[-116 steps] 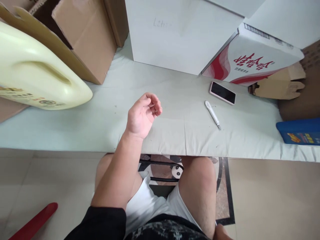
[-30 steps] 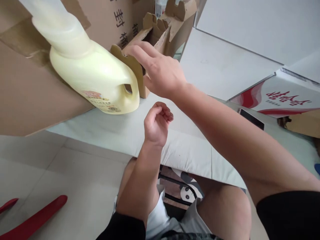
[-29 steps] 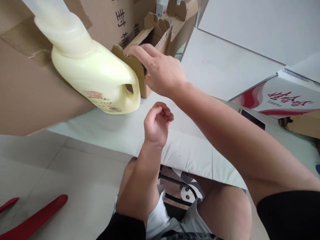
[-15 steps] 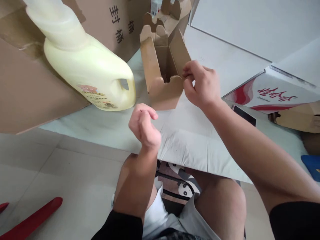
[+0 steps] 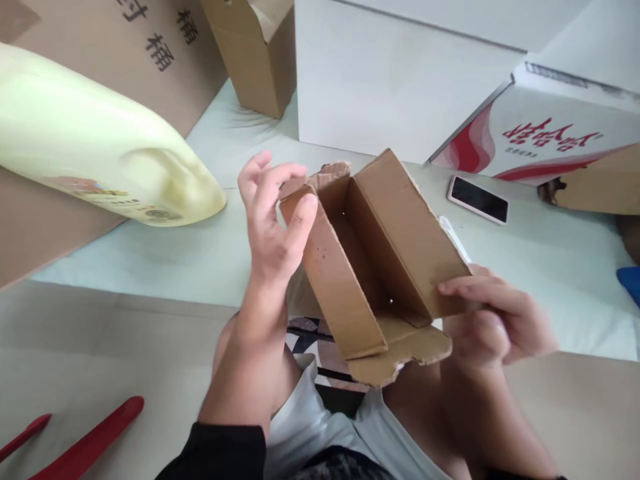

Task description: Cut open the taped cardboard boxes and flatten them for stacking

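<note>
A brown cardboard box (image 5: 370, 267) with its flaps spread stands tilted over the front edge of the cloth-covered surface, above my lap. Nothing shows inside it. My left hand (image 5: 275, 217) is at its upper left corner, thumb on the left flap and the other fingers spread apart behind it. At the lower right, my right hand (image 5: 495, 320) pinches the right flap between fingers and thumb, slightly blurred.
A pale yellow bottle (image 5: 100, 140) leans at the left before a large carton (image 5: 100, 40). Another small brown box (image 5: 260, 67) stands behind. White boxes (image 5: 370, 80), a phone (image 5: 479, 199) and a white strip (image 5: 454, 238) lie to the right.
The open box has come toward me and turned, out over the lap. My left hand has opened and moved up to it; my right hand has moved down and right with its flap.
</note>
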Available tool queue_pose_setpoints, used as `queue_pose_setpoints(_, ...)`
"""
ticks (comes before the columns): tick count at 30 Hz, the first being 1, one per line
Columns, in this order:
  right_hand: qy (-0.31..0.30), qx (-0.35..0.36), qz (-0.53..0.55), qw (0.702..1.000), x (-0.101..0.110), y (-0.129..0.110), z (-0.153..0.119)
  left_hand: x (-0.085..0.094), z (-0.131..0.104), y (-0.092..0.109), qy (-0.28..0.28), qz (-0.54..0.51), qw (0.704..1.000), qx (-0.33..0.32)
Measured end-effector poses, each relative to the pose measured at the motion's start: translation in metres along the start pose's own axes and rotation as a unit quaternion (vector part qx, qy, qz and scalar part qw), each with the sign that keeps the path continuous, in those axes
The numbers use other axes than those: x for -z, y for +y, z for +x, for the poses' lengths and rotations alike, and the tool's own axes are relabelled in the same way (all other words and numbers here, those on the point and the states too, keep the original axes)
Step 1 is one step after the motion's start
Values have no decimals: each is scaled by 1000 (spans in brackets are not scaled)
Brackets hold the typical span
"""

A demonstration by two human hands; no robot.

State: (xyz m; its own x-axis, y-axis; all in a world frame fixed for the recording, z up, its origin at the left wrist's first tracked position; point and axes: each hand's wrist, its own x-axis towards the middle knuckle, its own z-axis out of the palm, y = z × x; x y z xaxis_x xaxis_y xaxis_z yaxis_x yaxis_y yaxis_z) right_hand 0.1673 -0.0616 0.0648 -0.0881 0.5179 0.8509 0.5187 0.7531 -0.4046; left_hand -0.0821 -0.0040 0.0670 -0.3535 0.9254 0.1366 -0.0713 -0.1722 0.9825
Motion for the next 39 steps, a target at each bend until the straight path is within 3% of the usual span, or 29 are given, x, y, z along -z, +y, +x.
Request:
queue_pose_setpoints(3,-2,12,11,1000,-2,12,-9,-10,-4,0,-3,38,994,-105)
queue_pose_setpoints(7,-3,-42,-7,999,-5,19,-22,-23,-6,7,6,105,993,-62)
queue_pose_setpoints(10,-21,-95,-4,995,-3,17,-33,-32,-6,11,17,150,986,-69)
queue_pose_setpoints(12,-22,-90,10,996,0,17,-39,-38,-6,9,34,111,990,-81)
queue_pose_setpoints(14,-28,-62,17,998,2,19,-41,-42,-5,5,41,7,995,-86)
queue_pose_setpoints(17,-44,-34,-15,998,3,24,-43,-42,-3,-1,27,-115,990,-74)
queue_pose_setpoints(22,11,-77,-74,994,-8,28,-50,-34,-1,2,44,-87,991,-91)
queue_pose_setpoints(24,23,-118,-29,992,-12,27,-52,-31,-2,4,50,-64,993,-87)
queue_pose_setpoints(27,-45,-127,86,987,-13,25,-52,-26,-3,-4,62,-12,995,-77)
queue_pose_setpoints(29,-88,-79,123,985,-12,25,-51,-20,0,-18,46,6,994,-100)
queue_pose_setpoints(30,-99,-54,130,985,-12,25,-51,-16,3,-27,7,9,993,-120)
queue_pose_setpoints(31,-107,-39,136,984,-11,26,-50,-12,6,-35,3,-2,982,-190)
queue_pose_setpoints(34,-125,-40,166,977,-9,27,-49,-1,13,-54,-38,85,956,-280)
queue_pose_setpoints(39,-138,-79,153,976,-11,24,-54,8,10,-51,-136,190,910,-341)
